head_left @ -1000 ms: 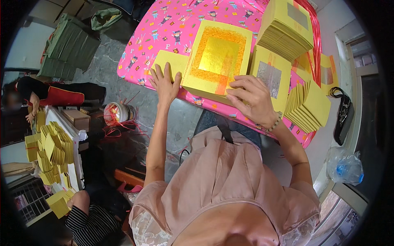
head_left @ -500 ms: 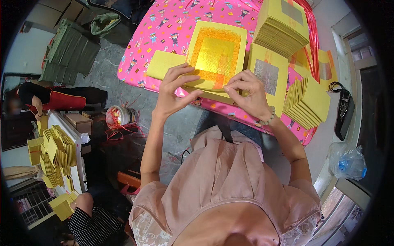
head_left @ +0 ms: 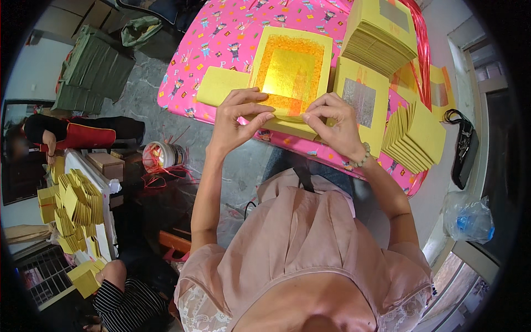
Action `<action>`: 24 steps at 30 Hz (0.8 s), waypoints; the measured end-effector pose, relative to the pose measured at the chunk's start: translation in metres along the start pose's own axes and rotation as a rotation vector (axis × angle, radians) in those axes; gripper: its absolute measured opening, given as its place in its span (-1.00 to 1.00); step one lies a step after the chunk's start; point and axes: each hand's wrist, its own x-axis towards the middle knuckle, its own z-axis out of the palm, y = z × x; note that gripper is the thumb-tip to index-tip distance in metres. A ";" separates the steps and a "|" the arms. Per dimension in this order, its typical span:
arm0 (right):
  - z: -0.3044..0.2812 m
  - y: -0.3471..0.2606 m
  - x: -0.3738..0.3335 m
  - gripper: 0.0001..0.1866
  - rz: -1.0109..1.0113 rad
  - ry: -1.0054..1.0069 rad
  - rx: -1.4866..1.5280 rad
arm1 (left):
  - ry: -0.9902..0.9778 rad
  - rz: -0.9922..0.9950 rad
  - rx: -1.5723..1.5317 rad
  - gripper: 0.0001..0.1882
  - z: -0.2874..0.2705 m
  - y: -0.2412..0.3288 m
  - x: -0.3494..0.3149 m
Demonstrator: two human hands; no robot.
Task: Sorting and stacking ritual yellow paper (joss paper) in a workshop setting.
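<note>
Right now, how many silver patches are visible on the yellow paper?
3: one atop the tall stack, one on the lower pile beside the right hand, one on the far-right paper. More may be hidden.

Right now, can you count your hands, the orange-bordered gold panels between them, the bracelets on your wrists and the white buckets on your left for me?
My hands: 2, left hand and right hand
Orange-bordered gold panel: 1
Beaded bracelet: 1
White bucket: 1
Total: 5
</note>
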 end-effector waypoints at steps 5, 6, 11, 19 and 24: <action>0.001 -0.001 0.000 -0.93 -0.005 0.012 0.001 | 0.011 -0.017 -0.013 -0.82 0.001 0.001 0.000; 0.001 -0.001 0.000 -0.93 -0.006 0.011 0.002 | 0.012 -0.018 -0.013 -0.82 0.001 0.000 0.000; 0.001 0.001 0.000 -0.95 0.004 0.017 0.013 | 0.016 -0.039 -0.021 -0.82 0.001 0.002 0.000; 0.000 0.000 0.001 -0.95 0.006 0.013 -0.012 | 0.051 0.012 0.046 -0.85 0.003 0.002 0.004; -0.002 -0.019 0.006 -0.81 -0.166 0.074 -0.202 | 0.055 0.134 0.187 -0.85 -0.002 0.001 0.010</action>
